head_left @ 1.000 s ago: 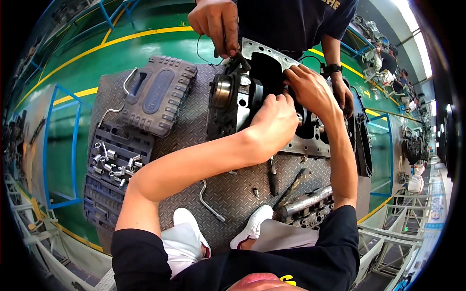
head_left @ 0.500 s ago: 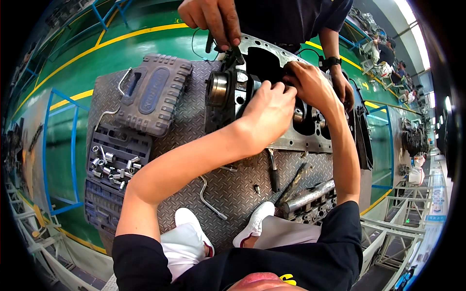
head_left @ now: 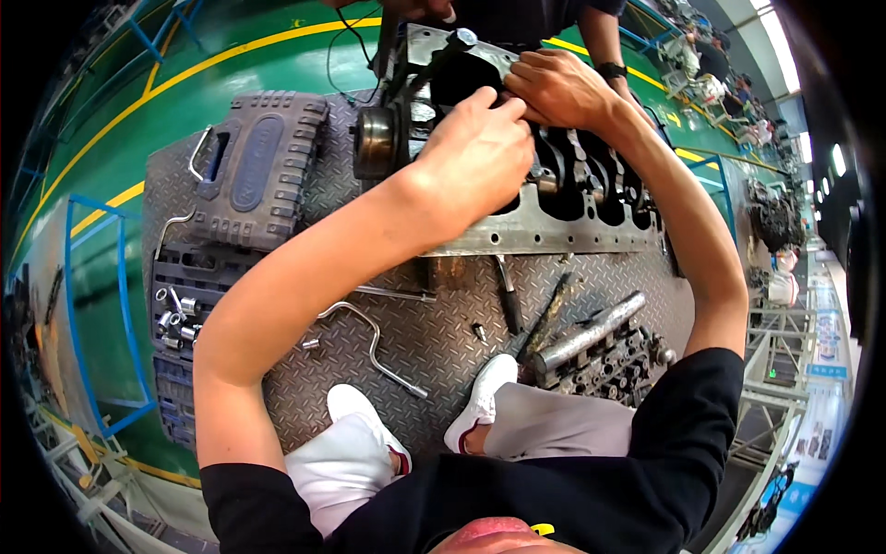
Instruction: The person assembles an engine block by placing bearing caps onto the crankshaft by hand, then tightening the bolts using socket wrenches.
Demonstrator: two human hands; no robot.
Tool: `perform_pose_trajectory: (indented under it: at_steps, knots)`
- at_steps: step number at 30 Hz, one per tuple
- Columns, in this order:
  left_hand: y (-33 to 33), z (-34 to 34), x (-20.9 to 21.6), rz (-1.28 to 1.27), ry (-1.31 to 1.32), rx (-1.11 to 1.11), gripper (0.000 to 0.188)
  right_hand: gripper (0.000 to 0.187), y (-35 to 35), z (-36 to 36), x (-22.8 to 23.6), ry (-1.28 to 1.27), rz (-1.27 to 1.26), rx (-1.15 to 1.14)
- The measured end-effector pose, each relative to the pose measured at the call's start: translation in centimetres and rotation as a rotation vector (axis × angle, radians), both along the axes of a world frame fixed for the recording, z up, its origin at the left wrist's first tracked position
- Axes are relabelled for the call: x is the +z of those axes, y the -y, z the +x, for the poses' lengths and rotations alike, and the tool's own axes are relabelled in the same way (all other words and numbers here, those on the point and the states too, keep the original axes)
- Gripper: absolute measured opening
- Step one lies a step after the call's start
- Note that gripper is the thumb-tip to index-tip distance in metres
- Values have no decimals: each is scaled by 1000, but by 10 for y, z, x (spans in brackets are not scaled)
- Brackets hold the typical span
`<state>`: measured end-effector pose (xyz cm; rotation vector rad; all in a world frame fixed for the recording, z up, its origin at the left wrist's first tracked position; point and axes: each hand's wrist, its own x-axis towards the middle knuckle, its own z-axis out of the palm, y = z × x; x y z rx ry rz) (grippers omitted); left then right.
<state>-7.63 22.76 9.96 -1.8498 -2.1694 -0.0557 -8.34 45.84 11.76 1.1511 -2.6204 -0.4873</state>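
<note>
Engine block [head_left: 517, 238] lies right ahead of me on the treadplate surface [head_left: 443, 332], long axis running roughly L to R across my front, round pulley [head_left: 375, 143] at its L end. Key thing here: both hands are over the block's L half, at the dark opening, so the spot lies down past my fingertips. L hand [head_left: 480, 152] is nearer the pulley and nearer my body; R hand [head_left: 561, 90] sits farther out, just to its R. Fingertips of the two come v close together; can't tell if they touch.

L hand: fingers curled in, palm down, gap mostly closed. R hand: fingers bent over, tips pointing down & L into the opening. Whether either has hold of a small part I can't tell, tips are hidden.

Pose: L forearm slants up from lower L, elbow wide out, crossing over the block's near edge. R forearm leans in from the R, elbow out too, wrist bent. Crankshaft journal [head_left: 546, 182] shows bare just R of L hand. Dark rod w/ shiny end [head_left: 461, 39] stands beyond L hand, co-worker's hand [head_left: 415, 7] nr the top edge
</note>
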Motion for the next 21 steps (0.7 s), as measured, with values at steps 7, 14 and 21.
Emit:
perform_pose_trajectory:
  at_steps: [7, 14, 21]
  knots:
    - [-6, -3, -7, 41, -45, -32, 21, 34, 17, 20, -15, 1, -240, -373]
    - [-1, 0, -4, -16, 17, -7, 23, 20, 40, 29, -11, 15, -232, -602]
    - [25, 24, 21, 111, -123, -60, 22, 35, 28, 29, -1, 60, -47, -750]
